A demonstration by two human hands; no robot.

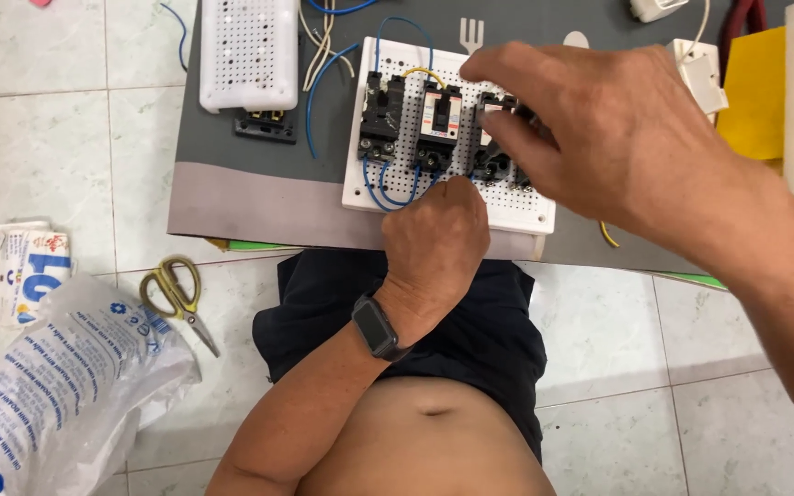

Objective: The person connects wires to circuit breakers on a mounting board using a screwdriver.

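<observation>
View from above of a person seated on a tiled floor (66, 138) at a low grey worktop (232, 156). A white perforated mounting board (507, 207) lies at the worktop's near edge and carries a row of black circuit breakers (438, 124) linked by blue wires (388, 193) and one yellow wire (425, 72). The left hand (438, 241), with a dark watch (376, 326) at the wrist, rests closed as a fist on the board's near edge, bracing it; whether anything lies inside the fist cannot be told. The right hand (599, 129) reaches across from the far side, its fingers (507, 133) drawn together on the right-hand breaker, which it largely hides. A second perforated board (248, 50) lies further left; scissors (176, 294) and plastic bags (57, 395) lie on the floor.

Likely hazards, as judged here: the board overhangs near the worktop's edge and could tip or slide if the bracing fist lifts; pressure on one breaker could loosen its seating or tug the short blue loops from their terminals; the reaching forearm could snag the loose wires beyond.
</observation>
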